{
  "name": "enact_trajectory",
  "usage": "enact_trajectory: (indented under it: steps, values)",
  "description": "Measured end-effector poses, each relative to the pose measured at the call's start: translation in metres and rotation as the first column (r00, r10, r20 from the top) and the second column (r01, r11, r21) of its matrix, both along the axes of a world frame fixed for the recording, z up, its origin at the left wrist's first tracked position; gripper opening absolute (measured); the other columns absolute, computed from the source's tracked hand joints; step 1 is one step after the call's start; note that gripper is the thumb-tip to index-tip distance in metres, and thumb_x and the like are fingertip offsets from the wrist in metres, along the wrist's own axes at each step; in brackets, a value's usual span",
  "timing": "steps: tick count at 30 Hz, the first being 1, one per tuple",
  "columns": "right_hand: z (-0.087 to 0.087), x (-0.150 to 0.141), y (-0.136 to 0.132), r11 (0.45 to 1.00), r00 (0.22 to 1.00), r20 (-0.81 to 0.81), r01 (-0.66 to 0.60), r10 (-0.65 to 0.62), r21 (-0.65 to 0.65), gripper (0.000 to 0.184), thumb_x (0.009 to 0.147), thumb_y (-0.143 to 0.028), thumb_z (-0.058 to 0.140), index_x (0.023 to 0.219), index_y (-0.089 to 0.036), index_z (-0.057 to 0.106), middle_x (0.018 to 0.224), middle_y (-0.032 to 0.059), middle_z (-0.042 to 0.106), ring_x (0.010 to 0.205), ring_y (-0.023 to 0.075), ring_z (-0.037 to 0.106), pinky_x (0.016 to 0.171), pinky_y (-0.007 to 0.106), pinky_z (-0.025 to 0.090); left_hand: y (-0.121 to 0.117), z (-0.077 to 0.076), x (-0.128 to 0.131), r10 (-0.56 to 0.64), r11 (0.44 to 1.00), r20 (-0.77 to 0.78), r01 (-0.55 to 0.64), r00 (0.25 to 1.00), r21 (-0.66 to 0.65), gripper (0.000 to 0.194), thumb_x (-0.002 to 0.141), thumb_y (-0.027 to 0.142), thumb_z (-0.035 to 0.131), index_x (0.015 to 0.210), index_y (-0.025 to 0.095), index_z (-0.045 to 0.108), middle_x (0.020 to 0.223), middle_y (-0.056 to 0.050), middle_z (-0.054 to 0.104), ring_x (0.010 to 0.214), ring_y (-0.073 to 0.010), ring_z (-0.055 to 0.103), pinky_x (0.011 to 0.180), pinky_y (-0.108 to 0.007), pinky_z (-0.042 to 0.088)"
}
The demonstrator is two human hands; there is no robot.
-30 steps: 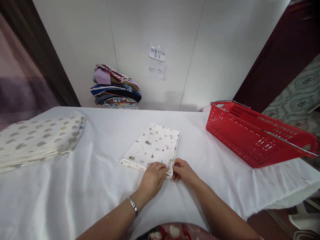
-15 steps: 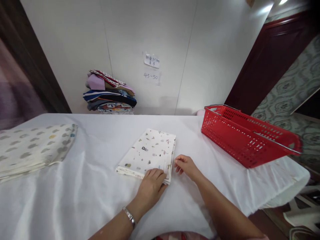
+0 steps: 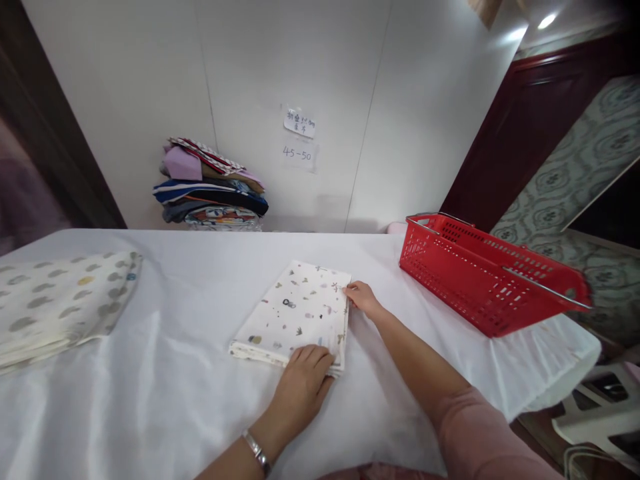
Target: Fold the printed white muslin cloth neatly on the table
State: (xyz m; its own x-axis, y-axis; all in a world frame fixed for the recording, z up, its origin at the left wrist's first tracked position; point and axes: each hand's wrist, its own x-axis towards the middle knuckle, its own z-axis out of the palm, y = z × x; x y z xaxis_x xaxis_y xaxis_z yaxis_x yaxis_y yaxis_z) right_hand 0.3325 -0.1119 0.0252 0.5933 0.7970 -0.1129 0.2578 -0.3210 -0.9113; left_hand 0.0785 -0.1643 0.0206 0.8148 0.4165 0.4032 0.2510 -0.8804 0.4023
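A white cloth (image 3: 300,310) printed with small plants and animals lies on the white-covered table in front of me, folded into a layered rectangle. My left hand (image 3: 305,383) curls over its near right corner, fingers on top and the thumb low at the edge. Farther up, my right hand (image 3: 361,297) pinches the cloth's right edge between thumb and fingers. At the far left rests a second folded cloth (image 3: 65,290), cream with grey mushroom-like shapes, apart from both hands.
A red perforated basket (image 3: 460,280) with metal handles stands at the table's right side. Behind the table's far edge is a stack of folded fabrics (image 3: 210,187) against the wall. Paper labels (image 3: 299,137) are stuck on that wall. The white tablecloth (image 3: 180,387) has wrinkles.
My right hand let go of the cloth's near right corner, then moved up and took hold of its right edge farther away. My left hand stayed at the near edge. The view shifted slightly.
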Motion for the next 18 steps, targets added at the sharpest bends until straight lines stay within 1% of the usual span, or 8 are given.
enact_trajectory:
  steps: [3,5,9,13,15,18]
  values:
    - [0.0,0.003,0.001,1.0,1.0,-0.024,0.013,-0.013,-0.015,0.015,0.068,-0.025,0.063,0.074,-0.017,0.053,0.044,-0.009,0.044,0.035,0.0052,0.036,0.035,0.018,0.025,0.001,0.0,0.0,-0.001,1.0,0.013,0.001,1.0,-0.022,0.023,0.078,0.014,0.053,0.1,0.021,0.056,0.097,-0.003,0.058,0.092,-0.0196,0.049,0.083,-0.037,0.037]
    - [0.003,0.005,0.002,0.999,0.998,-0.068,-0.005,0.003,-0.036,0.016,0.068,-0.025,0.064,0.071,-0.017,0.051,0.041,-0.0097,0.04,0.034,0.0047,0.033,0.035,0.017,0.021,0.001,0.0,0.0,-0.003,0.999,0.021,0.003,1.0,-0.036,0.023,0.078,0.014,0.052,0.1,0.021,0.056,0.098,-0.003,0.058,0.093,-0.0199,0.049,0.083,-0.038,0.037]
    - [0.012,0.006,0.002,0.99,0.975,-0.204,-0.106,0.086,-0.09,0.025,0.068,-0.029,0.065,0.06,-0.018,0.044,0.041,-0.0092,0.038,0.032,0.0034,0.029,0.034,0.017,0.013,0.002,0.001,0.001,-0.008,0.999,0.02,0.009,1.0,-0.052,0.024,0.078,0.013,0.052,0.1,0.022,0.056,0.099,-0.003,0.058,0.093,-0.0202,0.049,0.083,-0.038,0.037]
    - [0.017,0.006,0.001,0.976,0.94,-0.307,-0.192,0.152,-0.102,0.028,0.065,-0.03,0.068,0.059,-0.018,0.044,0.041,-0.0098,0.035,0.032,0.0024,0.024,0.034,0.017,0.008,0.001,0.001,0.001,-0.011,0.998,0.012,0.011,1.0,-0.062,0.025,0.077,0.012,0.052,0.1,0.022,0.057,0.099,-0.003,0.058,0.093,-0.0203,0.049,0.083,-0.038,0.037]
    - [0.017,0.006,0.0,0.979,0.933,-0.325,-0.188,0.153,-0.08,0.028,0.064,-0.029,0.067,0.059,-0.019,0.041,0.04,-0.0114,0.031,0.032,0.0021,0.021,0.034,0.017,0.007,0.001,0.001,0.0,-0.007,0.998,0.019,0.009,1.0,-0.067,0.025,0.078,0.012,0.052,0.1,0.022,0.057,0.099,-0.003,0.058,0.093,-0.0201,0.049,0.084,-0.038,0.037]
    - [0.015,0.006,-0.003,0.99,0.938,-0.321,-0.14,0.126,-0.021,0.03,0.065,-0.027,0.063,0.058,-0.02,0.035,0.04,-0.013,0.026,0.033,0.002,0.02,0.035,0.017,0.008,0.001,0.001,-0.001,-0.004,0.998,0.028,0.006,1.0,-0.067,0.025,0.078,0.012,0.051,0.101,0.021,0.056,0.099,-0.003,0.058,0.093,-0.0198,0.049,0.084,-0.038,0.037]
